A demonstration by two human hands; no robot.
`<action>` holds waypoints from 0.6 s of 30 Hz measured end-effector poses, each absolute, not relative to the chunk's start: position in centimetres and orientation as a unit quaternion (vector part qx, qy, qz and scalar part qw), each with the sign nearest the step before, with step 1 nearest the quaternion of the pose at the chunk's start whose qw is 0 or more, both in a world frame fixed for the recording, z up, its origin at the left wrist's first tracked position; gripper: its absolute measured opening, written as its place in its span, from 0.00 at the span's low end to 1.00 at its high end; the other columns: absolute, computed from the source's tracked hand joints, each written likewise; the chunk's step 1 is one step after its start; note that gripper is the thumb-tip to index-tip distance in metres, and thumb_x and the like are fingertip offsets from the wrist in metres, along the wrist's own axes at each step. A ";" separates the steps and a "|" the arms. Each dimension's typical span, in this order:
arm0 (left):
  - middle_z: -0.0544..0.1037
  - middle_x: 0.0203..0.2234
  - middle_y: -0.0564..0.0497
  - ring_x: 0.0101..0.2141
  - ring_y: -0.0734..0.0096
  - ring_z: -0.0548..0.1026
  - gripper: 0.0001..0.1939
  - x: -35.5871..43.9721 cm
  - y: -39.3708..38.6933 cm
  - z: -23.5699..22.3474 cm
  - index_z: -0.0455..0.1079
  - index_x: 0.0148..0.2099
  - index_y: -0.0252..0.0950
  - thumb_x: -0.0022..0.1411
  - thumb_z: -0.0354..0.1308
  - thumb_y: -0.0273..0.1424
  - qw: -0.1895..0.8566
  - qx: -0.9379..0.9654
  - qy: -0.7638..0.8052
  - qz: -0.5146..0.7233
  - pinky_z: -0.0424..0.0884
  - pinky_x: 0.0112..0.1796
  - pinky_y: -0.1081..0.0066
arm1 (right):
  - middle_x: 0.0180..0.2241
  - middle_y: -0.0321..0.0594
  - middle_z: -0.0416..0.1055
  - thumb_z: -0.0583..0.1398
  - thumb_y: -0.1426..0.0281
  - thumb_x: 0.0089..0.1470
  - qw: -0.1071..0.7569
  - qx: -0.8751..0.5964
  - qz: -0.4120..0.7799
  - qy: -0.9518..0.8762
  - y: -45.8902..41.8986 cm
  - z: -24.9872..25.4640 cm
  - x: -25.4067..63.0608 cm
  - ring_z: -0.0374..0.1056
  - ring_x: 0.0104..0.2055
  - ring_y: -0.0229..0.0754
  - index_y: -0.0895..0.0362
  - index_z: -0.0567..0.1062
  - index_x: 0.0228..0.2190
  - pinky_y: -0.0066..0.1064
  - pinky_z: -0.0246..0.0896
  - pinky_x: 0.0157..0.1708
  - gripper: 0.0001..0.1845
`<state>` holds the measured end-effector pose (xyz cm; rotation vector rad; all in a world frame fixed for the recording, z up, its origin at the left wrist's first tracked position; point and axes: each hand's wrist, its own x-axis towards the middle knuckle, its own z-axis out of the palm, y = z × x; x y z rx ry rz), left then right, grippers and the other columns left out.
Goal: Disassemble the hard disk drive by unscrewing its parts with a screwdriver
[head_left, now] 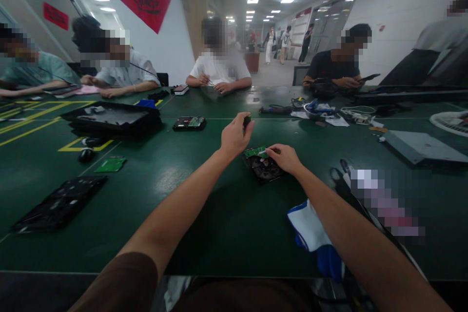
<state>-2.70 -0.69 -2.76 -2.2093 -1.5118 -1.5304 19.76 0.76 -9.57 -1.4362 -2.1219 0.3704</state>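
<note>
A hard drive (263,169) lies on the green table with its underside up, and a green circuit board (256,152) sits along its far edge. My right hand (287,158) pinches the right end of that board between thumb and fingertips. Just above and left of the drive, my left hand (234,135) is raised and closed round a small dark object (247,120). Most of that object is hidden by the fingers, so its kind cannot be made out.
Another hard drive (189,123) lies farther back, near a black tray (113,119). To the left are a loose green board (111,164) and a black casing (60,202). Blue-white gloves (310,229) lie under my right forearm; a grey metal box (426,147) stands right. People sit opposite.
</note>
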 end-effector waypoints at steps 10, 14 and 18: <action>0.79 0.38 0.47 0.38 0.64 0.79 0.12 -2.5 -0.7 -2.5 0.62 0.52 0.40 0.69 0.55 0.35 0.010 -0.703 -0.493 -0.513 0.73 0.41 0.64 | 0.42 0.40 0.80 0.58 0.56 0.62 0.270 -0.537 0.129 -0.789 0.7 -9.5 19.7 0.74 0.42 0.45 0.53 0.82 0.39 0.32 0.62 0.40 0.17; 0.75 0.46 0.44 0.44 0.64 0.76 0.10 -2.5 -0.9 -2.2 0.68 0.52 0.39 0.70 0.51 0.31 0.059 -0.719 -0.470 -0.509 0.73 0.44 0.64 | 0.42 0.40 0.80 0.58 0.56 0.62 0.269 -0.537 0.127 -0.789 0.7 -9.5 19.7 0.74 0.42 0.45 0.53 0.82 0.38 0.32 0.62 0.39 0.17; 0.73 0.49 0.43 0.46 0.63 0.75 0.13 -2.6 -0.4 -2.4 0.70 0.54 0.40 0.71 0.49 0.30 0.072 -0.711 -0.477 -0.511 0.73 0.46 0.63 | 0.42 0.40 0.80 0.58 0.56 0.62 0.270 -0.540 0.135 -0.786 0.7 -9.6 19.7 0.74 0.42 0.45 0.52 0.82 0.38 0.32 0.62 0.39 0.17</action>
